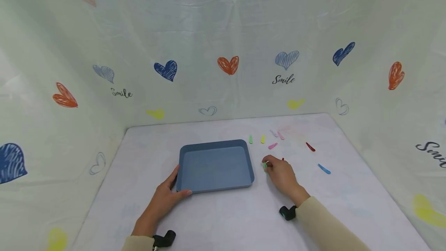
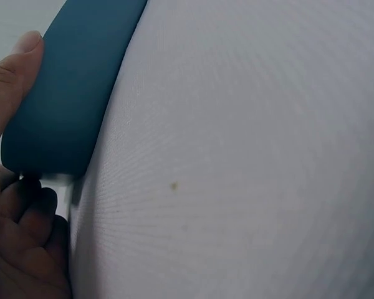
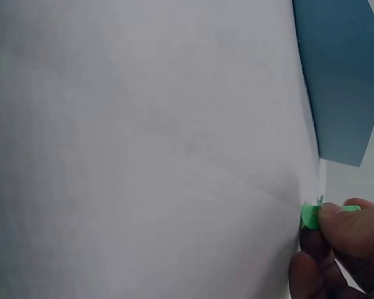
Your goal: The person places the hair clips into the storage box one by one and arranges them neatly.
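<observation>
A shallow blue-grey tray (image 1: 214,165) sits on the white table. My left hand (image 1: 163,198) grips its near left corner, thumb along the front wall and fingers at the left side; in the left wrist view the thumb (image 2: 15,81) touches the tray wall (image 2: 68,93). Just right of the tray, my right hand (image 1: 282,175) pinches a green hair clip (image 3: 310,216) between thumb and fingers, low over the table. Part of that clip is hidden by the fingertips. A red clip (image 1: 283,159) peeks out behind the right hand, mostly covered.
Beyond the right hand lie a light green clip (image 1: 251,139), a yellow clip (image 1: 263,139), pink clips (image 1: 273,146) and a pale purple clip (image 1: 273,133). Farther right are a dark red clip (image 1: 310,146) and a blue clip (image 1: 324,169). A heart-printed curtain (image 1: 223,30) surrounds the table.
</observation>
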The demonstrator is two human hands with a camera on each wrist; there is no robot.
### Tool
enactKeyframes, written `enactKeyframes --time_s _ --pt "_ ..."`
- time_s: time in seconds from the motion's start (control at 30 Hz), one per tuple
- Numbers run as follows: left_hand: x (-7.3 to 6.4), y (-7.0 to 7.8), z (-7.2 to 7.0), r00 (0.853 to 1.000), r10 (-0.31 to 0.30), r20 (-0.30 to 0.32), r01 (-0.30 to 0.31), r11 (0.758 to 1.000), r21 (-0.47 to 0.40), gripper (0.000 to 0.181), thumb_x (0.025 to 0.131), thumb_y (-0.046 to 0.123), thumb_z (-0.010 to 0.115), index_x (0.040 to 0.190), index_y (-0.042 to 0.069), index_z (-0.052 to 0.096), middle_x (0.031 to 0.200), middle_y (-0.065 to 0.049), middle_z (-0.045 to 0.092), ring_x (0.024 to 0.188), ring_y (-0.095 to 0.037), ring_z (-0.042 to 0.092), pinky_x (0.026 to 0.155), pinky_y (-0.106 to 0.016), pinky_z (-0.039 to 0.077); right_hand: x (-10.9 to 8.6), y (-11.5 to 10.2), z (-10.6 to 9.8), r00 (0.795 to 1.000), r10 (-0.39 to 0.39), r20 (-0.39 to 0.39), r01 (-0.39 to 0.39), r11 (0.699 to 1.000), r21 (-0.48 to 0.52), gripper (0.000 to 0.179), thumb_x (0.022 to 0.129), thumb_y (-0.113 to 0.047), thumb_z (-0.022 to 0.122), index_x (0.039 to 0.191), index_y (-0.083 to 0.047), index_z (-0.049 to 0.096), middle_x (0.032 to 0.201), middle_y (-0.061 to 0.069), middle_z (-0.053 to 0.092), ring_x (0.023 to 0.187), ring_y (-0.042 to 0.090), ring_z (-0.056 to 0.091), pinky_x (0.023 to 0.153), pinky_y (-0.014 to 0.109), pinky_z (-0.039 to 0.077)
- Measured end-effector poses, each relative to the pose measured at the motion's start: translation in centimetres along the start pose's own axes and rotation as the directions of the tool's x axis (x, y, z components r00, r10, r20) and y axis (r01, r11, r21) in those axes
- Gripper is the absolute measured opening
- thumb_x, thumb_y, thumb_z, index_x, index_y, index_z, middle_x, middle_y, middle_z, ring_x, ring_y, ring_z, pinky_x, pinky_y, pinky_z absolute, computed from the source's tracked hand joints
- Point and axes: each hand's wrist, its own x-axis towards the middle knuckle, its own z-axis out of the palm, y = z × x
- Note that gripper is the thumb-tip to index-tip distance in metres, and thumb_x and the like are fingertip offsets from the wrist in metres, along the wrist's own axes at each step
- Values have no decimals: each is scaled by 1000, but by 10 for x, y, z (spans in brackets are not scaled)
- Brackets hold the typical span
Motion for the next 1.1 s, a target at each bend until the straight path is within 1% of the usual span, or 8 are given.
enactKeyframes --time_s 0.1,0.23,0.37,0.57,0.67,0.8,0.9,1.1 --pt "0 -1 0 1000 3 -3 -3 1000 -11 115 83 54 87 171 23 19 173 -21 22 159 -43 24 127 -62 28 6 1 -1 1000 5 -30 -4 1000 30 25 95 -2 72 118 -10 70 97 7 79 86 22 73 90 51 57" --pt "1 -1 1 1000 2 -1 -2 1000 -25 115 82 54 88 171 25 20 173 -20 22 159 -42 23 127 -62 27 15 3 -5 996 83 -33 -76 984 163 23 97 -4 70 119 -9 65 97 8 78 75 18 72 70 34 57" --pt "1 -2 2 1000 2 1 -2 999 -41 115 82 53 88 171 25 21 173 -19 22 160 -41 23 128 -61 27 23 -1 -13 988 154 -26 -136 933 332 23 99 -2 68 121 -4 67 96 12 77 72 18 72 62 26 59" --pt "0 -2 2 1000 -1 -7 1 999 -39 115 82 54 88 171 26 21 173 -19 24 159 -42 24 127 -63 28 33 -15 -17 981 193 6 -172 863 475 29 100 -2 68 129 -2 69 102 17 75 78 20 75 67 26 64" --pt "0 -2 2 1000 7 -12 -7 1000 -28 114 82 54 88 171 26 21 173 -19 24 159 -43 25 127 -63 28 38 -23 -14 984 176 22 -162 837 522 30 100 -1 69 130 1 68 103 19 75 79 20 76 66 27 65" --pt "1 -3 3 1000 16 -22 -16 1000 -19 113 83 54 87 170 26 22 173 -19 26 159 -43 26 126 -64 29 43 -37 -9 991 132 38 -130 818 561 31 99 0 70 130 1 69 104 19 75 81 20 76 65 29 65" --pt "1 -2 4 1000 11 -27 -12 1000 -26 113 82 54 88 170 26 22 173 -18 26 159 -43 26 126 -64 29 48 -52 -5 993 104 63 -121 797 592 31 99 -1 70 130 0 69 106 19 75 83 25 75 65 30 65" --pt "0 -3 4 999 7 -40 -9 999 -34 114 81 54 89 170 25 24 172 -18 27 158 -42 28 125 -63 31 62 -83 12 993 67 96 -113 763 636 30 99 -1 71 129 0 70 105 18 75 82 24 76 64 31 65"
